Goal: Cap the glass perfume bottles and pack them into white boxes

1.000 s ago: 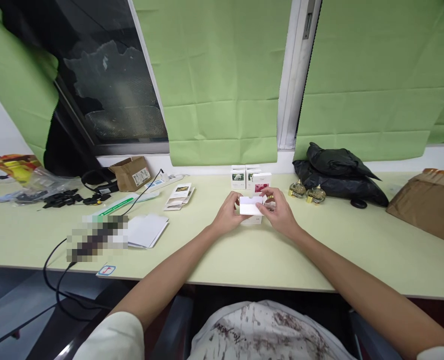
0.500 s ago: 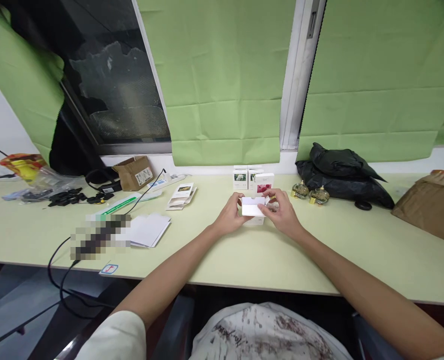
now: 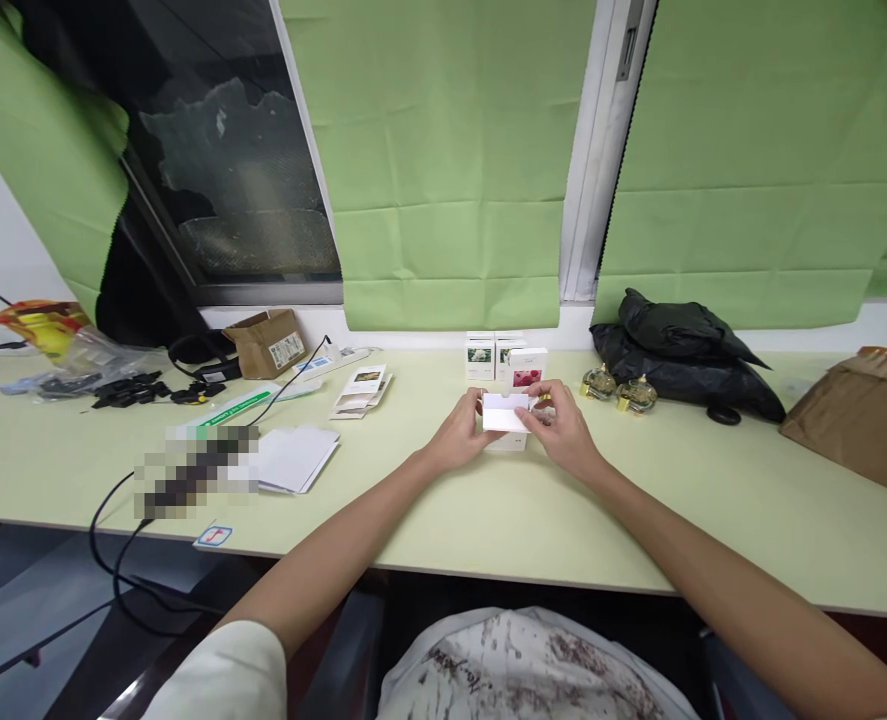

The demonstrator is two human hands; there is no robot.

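I can't see behind the white box, nor tell whether the white panel just below belongs to it. It sits between my left hand at 9 o'clock and right hand at 3, both grasping it, creased face towards 6, long axis running 9 to 3.

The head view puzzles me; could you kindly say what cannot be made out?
In the head view:
White box: far side, turned away from camera.
Pink-pictured box: lettering, too small; lower part, behind White box and right hand.
Brown package: right end, cut off by picture edge.
Dark item: masked by pixelation.
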